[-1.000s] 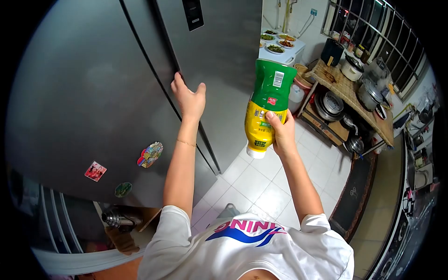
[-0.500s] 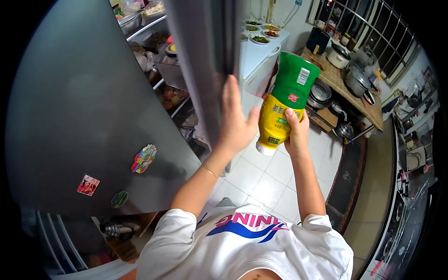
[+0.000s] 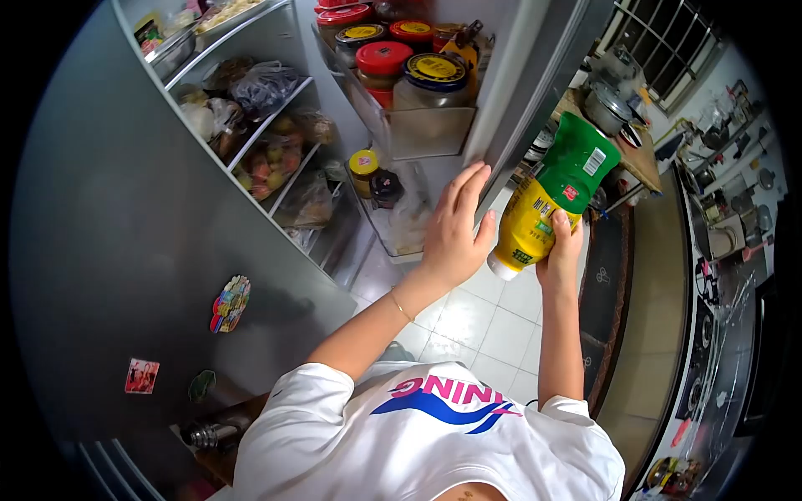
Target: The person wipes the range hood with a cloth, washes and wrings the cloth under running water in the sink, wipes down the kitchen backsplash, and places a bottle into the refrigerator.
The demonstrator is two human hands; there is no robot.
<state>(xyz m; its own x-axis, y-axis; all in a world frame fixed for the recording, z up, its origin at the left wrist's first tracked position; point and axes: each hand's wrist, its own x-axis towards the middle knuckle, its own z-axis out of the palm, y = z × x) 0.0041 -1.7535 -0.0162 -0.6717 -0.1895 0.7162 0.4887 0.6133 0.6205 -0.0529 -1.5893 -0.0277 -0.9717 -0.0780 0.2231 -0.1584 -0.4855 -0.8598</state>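
A green and yellow squeeze bottle [image 3: 555,196] is in my right hand [image 3: 562,246], its white cap pointing down and its thumb side toward me. My left hand [image 3: 458,221] has its fingers extended against the inner edge of the refrigerator door [image 3: 535,92], and holds nothing. The door stands open to the right. Its upper bin holds several jars, among them a red-lidded jar [image 3: 384,60] and a large jar with a dark and yellow lid [image 3: 435,75]. In the lower bin are a yellow-lidded jar [image 3: 363,167] and a dark-lidded jar [image 3: 386,188].
Bagged food [image 3: 271,163] fills the refrigerator shelves at left. The other door [image 3: 167,250], with magnets, is closed. A wooden table [image 3: 639,159] carries a pot [image 3: 607,108] behind the bottle. The stove counter [image 3: 697,367] runs along the right, above a dark floor mat [image 3: 595,292].
The refrigerator door has swung from shut to wide open, exposing its shelves and bins. My left hand has moved right with it. The bottle has shifted right and tilted more.
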